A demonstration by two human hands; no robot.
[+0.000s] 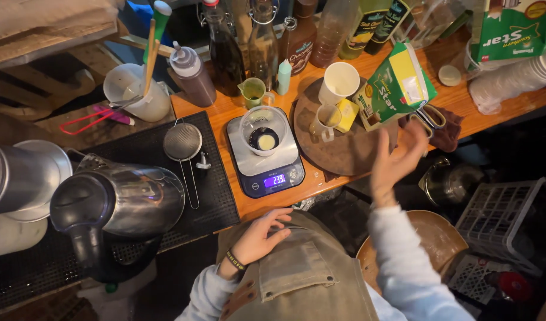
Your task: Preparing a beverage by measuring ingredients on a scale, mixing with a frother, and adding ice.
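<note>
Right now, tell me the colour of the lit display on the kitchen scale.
Blue-violet, with pale digits: the lit display on the dark-framed, silver-topped kitchen scale, seen in the head view.

The right hand is blurry, so I cannot tell how its fingers are bent. It hangs just right of the round wooden board and hides a bit of the board's edge. Behind the board, the tall bottles lose their tops at the picture's top edge. The green and yellow bag leans over the board's right side and covers what is under it. The white package, far right of the board, is cut off at the corner. Left of the board, the steel pot runs off the picture's side. The person's arms are cut off at the bottom.
</note>
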